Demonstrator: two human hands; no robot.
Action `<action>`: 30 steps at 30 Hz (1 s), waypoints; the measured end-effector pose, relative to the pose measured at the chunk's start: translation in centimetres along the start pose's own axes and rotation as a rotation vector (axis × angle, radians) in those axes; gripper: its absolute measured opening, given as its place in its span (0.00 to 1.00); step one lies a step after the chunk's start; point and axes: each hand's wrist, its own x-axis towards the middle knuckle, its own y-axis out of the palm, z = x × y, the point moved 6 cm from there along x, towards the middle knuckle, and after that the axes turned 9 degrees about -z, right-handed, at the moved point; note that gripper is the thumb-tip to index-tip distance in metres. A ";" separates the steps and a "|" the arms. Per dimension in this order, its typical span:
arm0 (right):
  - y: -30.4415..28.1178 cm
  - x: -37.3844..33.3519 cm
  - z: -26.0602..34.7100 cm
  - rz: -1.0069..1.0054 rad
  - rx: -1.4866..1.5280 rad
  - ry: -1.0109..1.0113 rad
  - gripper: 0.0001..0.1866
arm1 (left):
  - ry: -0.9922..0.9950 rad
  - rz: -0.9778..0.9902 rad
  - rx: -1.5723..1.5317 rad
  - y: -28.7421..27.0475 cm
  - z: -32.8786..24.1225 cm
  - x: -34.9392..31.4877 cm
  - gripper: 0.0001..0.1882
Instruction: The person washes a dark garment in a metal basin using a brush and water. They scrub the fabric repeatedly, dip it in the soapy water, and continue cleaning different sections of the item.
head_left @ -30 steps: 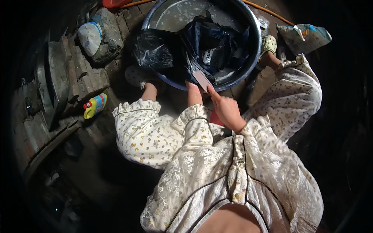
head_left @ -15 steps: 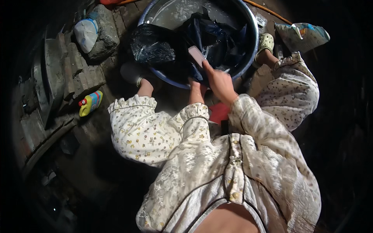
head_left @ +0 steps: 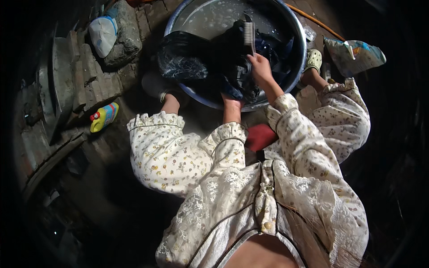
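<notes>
A wide metal basin (head_left: 295, 67) holds soapy water and a heap of dark wet cloth (head_left: 210, 62). My right hand (head_left: 260, 69) grips a scrub brush (head_left: 248, 35) and holds it on the far part of the cloth, bristles showing. My left hand (head_left: 231, 103) is pressed down on the near edge of the cloth at the basin's rim, fingers buried in the folds. Both forearms reach out of floral sleeves.
A yellow bottle with a red cap (head_left: 103, 117) lies on the brick floor at left. A white bag (head_left: 103, 33) rests on a stone behind it. A printed packet (head_left: 355, 52) lies at right. A red stool (head_left: 260, 136) sits under me.
My right hand has pushed the brush away from me, from the near rim of the basin up across the dark cloth. My left hand has stayed on the cloth.
</notes>
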 end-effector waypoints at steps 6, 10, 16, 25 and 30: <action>-8.8 -6.8 2.5 -0.249 0.410 0.657 0.07 | 0.000 0.028 -0.112 1.6 -1.7 1.4 0.22; -9.9 -11.4 4.0 -0.094 0.564 0.748 0.13 | -0.007 -0.013 0.016 0.2 -0.8 1.9 0.21; -9.9 -12.7 4.8 0.066 0.258 0.554 0.14 | -0.026 -0.004 0.100 -0.1 0.0 2.0 0.20; -7.0 -9.8 -1.1 -0.014 0.110 0.291 0.09 | -0.117 -0.006 0.378 -1.3 2.2 0.0 0.19; -6.3 -8.8 -3.3 -0.086 0.090 0.278 0.12 | -0.166 0.013 0.471 -0.9 1.6 -0.9 0.19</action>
